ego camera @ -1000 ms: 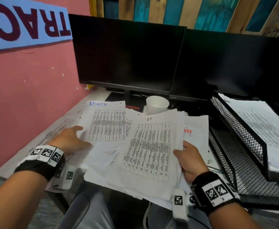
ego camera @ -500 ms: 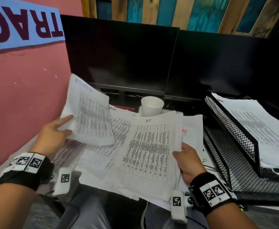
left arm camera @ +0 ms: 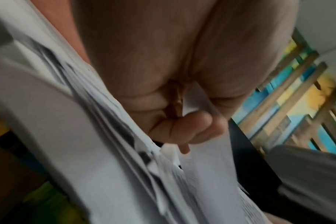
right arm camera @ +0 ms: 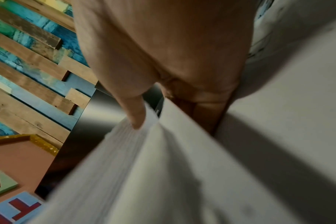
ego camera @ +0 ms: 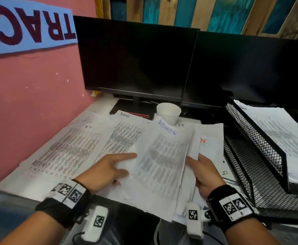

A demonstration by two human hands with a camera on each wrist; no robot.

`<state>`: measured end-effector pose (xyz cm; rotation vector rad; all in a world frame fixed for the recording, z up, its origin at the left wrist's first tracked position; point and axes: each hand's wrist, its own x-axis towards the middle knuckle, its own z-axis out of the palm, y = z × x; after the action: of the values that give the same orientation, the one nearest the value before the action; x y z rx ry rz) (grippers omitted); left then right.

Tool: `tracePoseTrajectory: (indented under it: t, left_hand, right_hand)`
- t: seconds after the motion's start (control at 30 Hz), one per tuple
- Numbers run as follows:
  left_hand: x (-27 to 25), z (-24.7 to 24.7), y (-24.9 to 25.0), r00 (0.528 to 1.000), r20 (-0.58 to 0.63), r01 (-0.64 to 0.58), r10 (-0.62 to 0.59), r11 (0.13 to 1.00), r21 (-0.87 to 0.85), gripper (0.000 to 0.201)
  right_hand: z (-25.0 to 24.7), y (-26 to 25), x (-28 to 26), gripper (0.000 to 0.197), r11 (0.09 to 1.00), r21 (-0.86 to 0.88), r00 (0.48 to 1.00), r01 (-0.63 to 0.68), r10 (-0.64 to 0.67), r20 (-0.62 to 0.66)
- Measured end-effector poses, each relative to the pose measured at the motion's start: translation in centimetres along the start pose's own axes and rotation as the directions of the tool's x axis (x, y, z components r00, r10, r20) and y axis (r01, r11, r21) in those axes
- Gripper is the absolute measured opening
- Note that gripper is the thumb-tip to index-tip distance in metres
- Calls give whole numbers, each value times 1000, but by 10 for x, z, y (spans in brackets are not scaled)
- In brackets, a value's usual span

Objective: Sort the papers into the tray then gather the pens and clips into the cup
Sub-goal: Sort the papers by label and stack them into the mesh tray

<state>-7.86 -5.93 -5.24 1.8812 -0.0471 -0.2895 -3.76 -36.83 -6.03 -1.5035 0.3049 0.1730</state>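
Printed papers cover the desk. My left hand (ego camera: 121, 165) pinches the blurred sheet headed ADMIN (ego camera: 162, 156) and lays it over the paper stack (ego camera: 194, 138) at centre. In the left wrist view its fingers (left arm camera: 182, 128) curl on a sheet's edge. My right hand (ego camera: 197, 167) grips that stack's right edge, thumb on top; the right wrist view shows the thumb (right arm camera: 134, 113) pressed on the sheets (right arm camera: 182, 166). An IT sheet (ego camera: 70, 151) and a Task List sheet (ego camera: 125, 131) lie flat to the left. A white paper cup (ego camera: 168, 113) stands behind the stack. The black mesh tray (ego camera: 250, 142) is at the right.
The tray's upper tier holds a pile of papers (ego camera: 282, 138); its lower tier (ego camera: 254, 174) shows bare mesh. Two dark monitors (ego camera: 137, 64) stand along the back of the desk. A pink wall (ego camera: 30, 103) closes the left side.
My left hand lifted the ADMIN sheet from the left of the desk and carried it right onto the stack in my right hand. The IT sheet underneath is now uncovered.
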Motion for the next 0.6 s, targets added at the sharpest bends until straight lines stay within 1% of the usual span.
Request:
tracePoseTrajectory:
  t: [0.07,0.13,0.17,0.23,0.27,0.3,0.33,0.37,0.4,0.43,0.47,0.53,0.6]
  left_hand:
    - [3,9,2,998,56,-26,21,996,84,55]
    - [3,8,7,999,35,-46,41,987,156,51]
    - [3,5,8,999,18,-48,45,982,181,49]
    - [4,-5,9,999,-16,-35,38,983,183,45]
    - [4,-8,9,999,-15,-25,29,982,185,44]
    - [4,-9,7,1000,-3,-22,23,979,203,42]
    - [3,-7,7,1000,18,-20,16,972,232,42]
    - [2,-3,9,999,40,-28,18,964,263,43]
    - [1,-1,8,998,52,-43,29,955,293,44]
    - [1,1,9,998,53,-57,43,950,308,44]
    - [0,1,11,998,33,-58,51,951,303,43]
    - [1,-8,13,996,-67,-37,60,952,305,41]
    - [3,-25,12,981,-192,45,35,917,396,47]
  right_hand:
    - [1,-1,-2,26,999,-40,1000,13,-12,3]
    - [1,-1,-1,22,999,-48,999,15,-17,-30]
    - [2,-2,-2,21,1000,-21,998,3,-4,-55]
    - [2,-3,-2,38,995,94,995,-35,43,-89]
    - [1,-4,-2,45,990,130,994,-58,69,-84]
    - [2,-5,-2,47,988,135,995,-72,81,-65]
    - [3,-4,-2,42,991,112,997,-70,73,-29]
    - [4,-2,-1,32,997,67,999,-45,46,-13]
    - [5,0,2,25,1000,13,1000,-6,6,-15]
    - [6,2,4,26,999,-31,999,28,-29,-40]
    - [6,3,6,29,997,-61,997,48,-52,-65]
    - [6,3,7,32,994,-90,993,58,-67,-96]
    - [6,3,8,32,994,-97,992,59,-69,-106]
